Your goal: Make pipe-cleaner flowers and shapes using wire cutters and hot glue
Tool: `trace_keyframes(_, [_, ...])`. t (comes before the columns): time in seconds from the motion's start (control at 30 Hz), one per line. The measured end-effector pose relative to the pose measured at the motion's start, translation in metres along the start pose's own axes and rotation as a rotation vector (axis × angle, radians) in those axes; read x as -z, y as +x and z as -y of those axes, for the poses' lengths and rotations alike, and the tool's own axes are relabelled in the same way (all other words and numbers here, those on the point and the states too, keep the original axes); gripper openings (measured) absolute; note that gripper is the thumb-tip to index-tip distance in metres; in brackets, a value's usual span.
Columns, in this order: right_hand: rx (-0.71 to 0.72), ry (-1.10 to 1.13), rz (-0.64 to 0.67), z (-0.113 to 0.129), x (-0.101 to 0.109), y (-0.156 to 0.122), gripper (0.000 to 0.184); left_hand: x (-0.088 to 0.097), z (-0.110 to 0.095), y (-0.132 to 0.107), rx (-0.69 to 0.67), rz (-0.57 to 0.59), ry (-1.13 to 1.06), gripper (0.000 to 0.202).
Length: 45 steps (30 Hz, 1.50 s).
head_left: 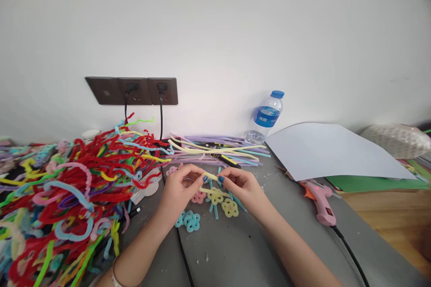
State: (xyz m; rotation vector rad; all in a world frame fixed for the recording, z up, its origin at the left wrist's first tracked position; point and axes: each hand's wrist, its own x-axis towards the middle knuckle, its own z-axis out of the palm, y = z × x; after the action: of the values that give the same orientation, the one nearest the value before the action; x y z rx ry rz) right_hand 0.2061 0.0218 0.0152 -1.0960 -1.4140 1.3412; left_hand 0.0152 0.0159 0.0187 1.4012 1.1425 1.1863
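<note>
My left hand (pixel 180 188) and my right hand (pixel 242 187) meet over the grey table (pixel 235 246), both pinching a pale yellow pipe cleaner (pixel 211 176) held between their fingertips. Under the hands lie small looped pipe-cleaner flowers: a yellow one (pixel 230 208), another yellow one (pixel 216 195), a pink one (pixel 198 197) and a light blue one (pixel 190 221). A few short blue pipe-cleaner pieces (pixel 213 208) lie among them.
A big tangle of coloured pipe cleaners (pixel 67 197) fills the left. Straight pastel pipe cleaners (pixel 215 149) lie behind the hands. A water bottle (pixel 265 119), white paper sheet (pixel 330 150), pink glue gun (pixel 319 199) and wall sockets (pixel 131 90) with black cables surround them.
</note>
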Motion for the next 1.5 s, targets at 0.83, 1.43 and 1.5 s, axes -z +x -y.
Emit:
trace_keyframes(0.83, [0.045, 0.079, -0.104, 0.000, 0.004, -0.001, 0.038, 0.000, -0.002, 0.003, 0.323, -0.044, -0.285, 0.037])
trace_keyframes(1.43, [0.122, -0.026, -0.092, -0.004, 0.006, 0.001, 0.029, 0.002, 0.007, 0.002, -0.057, 0.015, -0.032, 0.012])
trace_keyframes(1.5, [0.128, -0.015, -0.074, -0.004, 0.007, 0.001, 0.030, 0.001, 0.007, 0.001, -0.086, 0.018, -0.018, 0.011])
